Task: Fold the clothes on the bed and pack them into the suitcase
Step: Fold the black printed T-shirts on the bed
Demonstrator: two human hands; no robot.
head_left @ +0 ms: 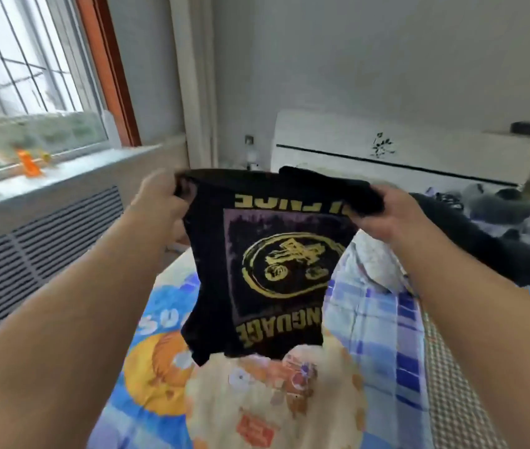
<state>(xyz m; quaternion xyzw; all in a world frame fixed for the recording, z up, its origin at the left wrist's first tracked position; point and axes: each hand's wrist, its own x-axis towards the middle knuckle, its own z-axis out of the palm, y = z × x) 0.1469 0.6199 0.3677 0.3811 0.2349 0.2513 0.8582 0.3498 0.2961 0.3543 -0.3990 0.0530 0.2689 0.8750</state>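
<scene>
A black T-shirt (pixel 266 273) with a yellow and purple print hangs upside down in the air above the bed (pixel 380 335). My left hand (pixel 160 202) grips its top left corner. My right hand (pixel 383 215) grips the bunched top right edge. Under the shirt's hanging end lies a cream garment (pixel 273 403) with orange prints on the bed. No suitcase is in view.
The bed has a blue checked and cartoon-print cover. A pile of dark clothes (pixel 483 234) lies at the right, near the white headboard (pixel 402 150). A window sill (pixel 63 170) and a radiator grille (pixel 40 241) run along the left wall.
</scene>
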